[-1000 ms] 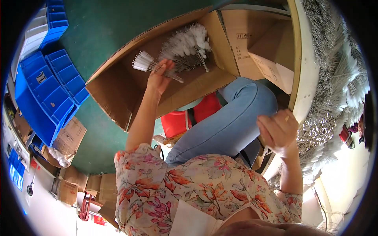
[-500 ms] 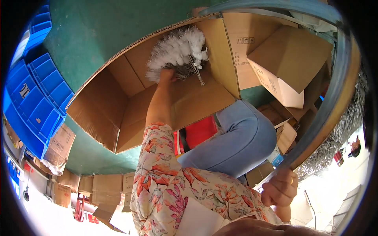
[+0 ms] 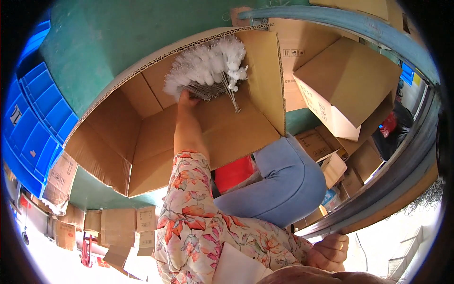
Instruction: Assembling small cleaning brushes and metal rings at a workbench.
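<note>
One bundle of white frosted sprigs (image 3: 208, 68) sits deep in the open cardboard box (image 3: 227, 137); left hand (image 3: 187, 100) on its wire stems, grasp unclear. Right hand (image 3: 329, 252) clenched on the table edge (image 3: 378, 189); box otherwise looks unfilled, so packing seems barely begun.

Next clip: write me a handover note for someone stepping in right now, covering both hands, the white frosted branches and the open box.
Left hand: reaching into the open cardboard box, at the stem end of the white frosted branches; grip hidden.
Right hand: closed on the edge of the metal table rim.
Done: one bundle lies inside the box.
Left: the box has much bare floor; flaps open.
</note>
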Motion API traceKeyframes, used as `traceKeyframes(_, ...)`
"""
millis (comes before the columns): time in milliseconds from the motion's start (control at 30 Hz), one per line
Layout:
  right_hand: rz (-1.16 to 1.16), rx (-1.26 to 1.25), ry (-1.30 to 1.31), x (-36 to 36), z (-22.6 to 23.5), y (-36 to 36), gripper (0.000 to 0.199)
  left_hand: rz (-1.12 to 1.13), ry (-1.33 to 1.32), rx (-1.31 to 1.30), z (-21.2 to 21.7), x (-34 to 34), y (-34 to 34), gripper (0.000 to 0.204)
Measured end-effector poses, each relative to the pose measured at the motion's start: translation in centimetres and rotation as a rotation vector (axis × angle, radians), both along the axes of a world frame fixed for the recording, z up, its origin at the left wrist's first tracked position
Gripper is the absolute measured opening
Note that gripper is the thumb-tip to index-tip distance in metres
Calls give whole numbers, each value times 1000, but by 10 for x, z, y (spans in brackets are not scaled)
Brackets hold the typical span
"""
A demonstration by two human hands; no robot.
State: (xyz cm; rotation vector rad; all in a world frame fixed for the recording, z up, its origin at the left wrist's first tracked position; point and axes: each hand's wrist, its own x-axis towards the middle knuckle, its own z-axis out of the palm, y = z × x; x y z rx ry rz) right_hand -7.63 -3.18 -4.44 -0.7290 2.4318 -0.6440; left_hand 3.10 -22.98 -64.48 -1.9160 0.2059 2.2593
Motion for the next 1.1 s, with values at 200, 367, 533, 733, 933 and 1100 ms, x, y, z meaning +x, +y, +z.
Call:
traceKeyframes(200,5,3,13,-2,-6,-4,12,260,127,-107,-25,-4,18,47)
traceKeyframes(367,13,40,-4,-2,-14,-1,12,212,194,-320,0,-38,30,42)
traceKeyframes(533,10,6,-41,1,-20,-2,12,-553,125,-1018,-56,-27,-37,40)
traceKeyframes(733,5,88,-72,2,-20,6,12,-421,91,-246,-59,-33,-22,48)
traceKeyframes(933,-16,-104,-76,2,-8,5,12,-805,-10,-505,-55,29,-136,48)
traceKeyframes(1100,-8,-50,-96,5,-8,10,12,-1744,505,-364,75,-13,5,74)
